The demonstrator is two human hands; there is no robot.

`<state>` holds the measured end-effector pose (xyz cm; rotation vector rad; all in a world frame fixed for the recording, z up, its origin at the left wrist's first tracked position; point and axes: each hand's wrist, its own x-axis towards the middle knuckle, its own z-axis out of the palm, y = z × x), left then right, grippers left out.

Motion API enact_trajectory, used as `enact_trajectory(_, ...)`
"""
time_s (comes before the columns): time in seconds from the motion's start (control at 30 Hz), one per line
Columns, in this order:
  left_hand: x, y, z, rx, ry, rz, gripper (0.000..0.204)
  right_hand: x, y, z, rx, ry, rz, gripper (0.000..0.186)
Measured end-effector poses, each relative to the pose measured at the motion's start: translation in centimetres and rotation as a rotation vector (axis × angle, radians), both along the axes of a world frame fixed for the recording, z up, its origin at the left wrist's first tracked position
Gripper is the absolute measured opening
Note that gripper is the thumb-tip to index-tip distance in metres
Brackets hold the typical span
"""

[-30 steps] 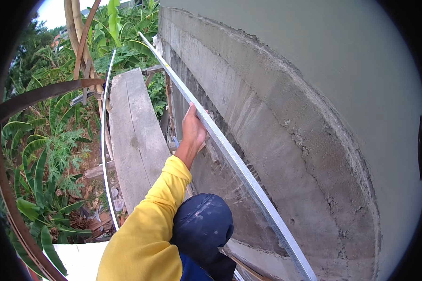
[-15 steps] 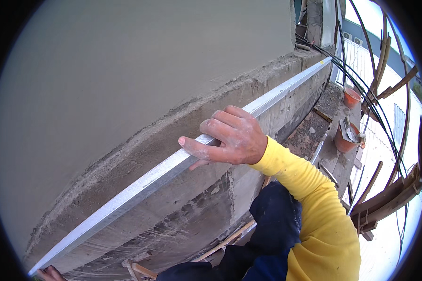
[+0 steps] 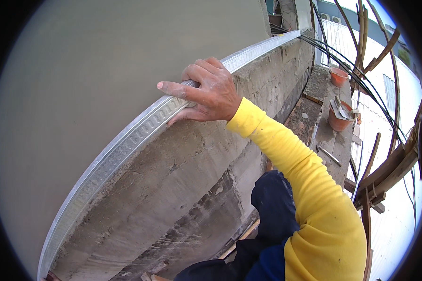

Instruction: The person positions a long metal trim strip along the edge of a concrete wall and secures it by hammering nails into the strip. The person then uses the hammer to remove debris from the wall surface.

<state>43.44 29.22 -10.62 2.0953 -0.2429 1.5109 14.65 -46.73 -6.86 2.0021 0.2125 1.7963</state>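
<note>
A long silvery metal straightedge runs slantwise from the lower left to the far upper right, its ribbed face showing. It lies along the lower edge of the smooth grey plastered wall, over the rough mortar border. My right hand, in a yellow sleeve and dusted with mortar, is closed around the bar near its middle; the forefinger stretches along the wall side and the thumb lies beneath. At the lower left rim, just a sliver of my left hand shows at the bar's near end, most of it cut off.
Below the bar is a rougher wall band with a dark patch. On the right, a plank walkway bears an orange bucket and another bucket with trowels on top. Black cables and wooden poles cross beside it.
Both hands have shifted the straightedge upward from the rough lower band to the edge of the smooth plaster. The bar has tilted, turning its ribbed face into view.
</note>
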Motion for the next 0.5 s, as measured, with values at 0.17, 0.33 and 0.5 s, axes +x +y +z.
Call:
enact_trajectory(0.17, 1.7, -1.4, -1.7, -0.466, -0.002, -0.484, 0.052, 1.3, 1.1, -1.6, 0.046, 0.028, 0.048, 0.062)
enact_trajectory(0.33, 3.2, 1.8, -1.2, -0.135, 0.064, -0.262, 0.053, 3.6, 2.7, -2.9, 0.098, 0.072, 0.148, 0.056)
enact_trajectory(0.5, 4.2, 2.7, -0.9, -0.24, 0.086, -0.217, 0.046, 5.7, 4.4, -3.9, 0.145, 0.077, 0.221, 0.051)
